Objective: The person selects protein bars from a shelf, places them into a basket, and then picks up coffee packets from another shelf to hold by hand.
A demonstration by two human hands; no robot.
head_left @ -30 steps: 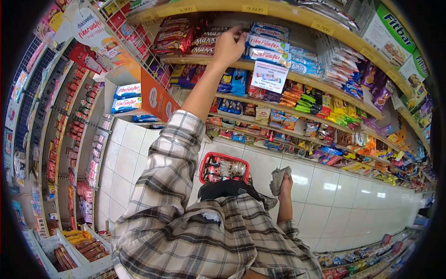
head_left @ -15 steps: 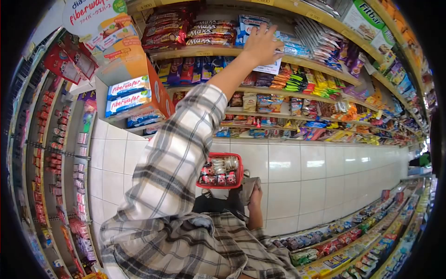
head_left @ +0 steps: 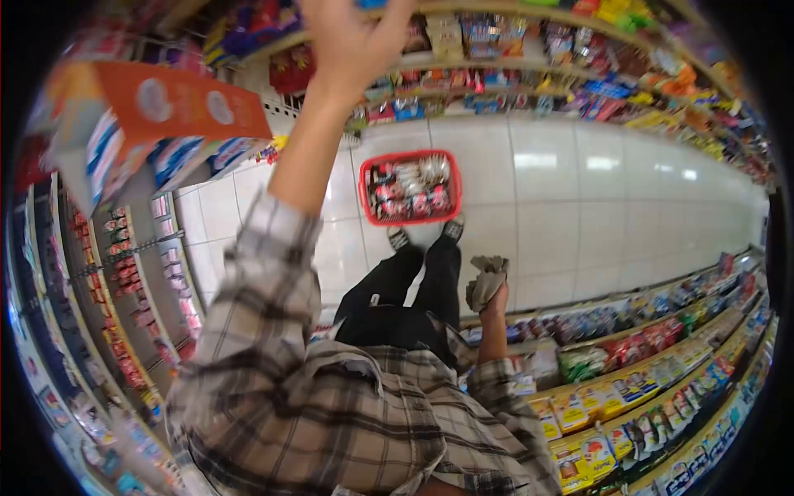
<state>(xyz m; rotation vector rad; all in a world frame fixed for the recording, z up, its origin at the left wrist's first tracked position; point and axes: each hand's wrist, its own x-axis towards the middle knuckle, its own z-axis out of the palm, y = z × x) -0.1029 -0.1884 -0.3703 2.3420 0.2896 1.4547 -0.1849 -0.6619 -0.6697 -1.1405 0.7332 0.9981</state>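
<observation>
L hand (head_left: 351, 50) blurred, tips cut off, can't tell grip or load; R hand (head_left: 495, 301) closed on cloth (head_left: 485, 285); basket (head_left: 457, 186) by shoes (head_left: 452, 230), I'd trip stepping fwd.

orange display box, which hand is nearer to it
Left. The left hand is raised to the right of the orange display box, not touching it; the right hand is lower and farther right, holding a grey cloth.
</observation>
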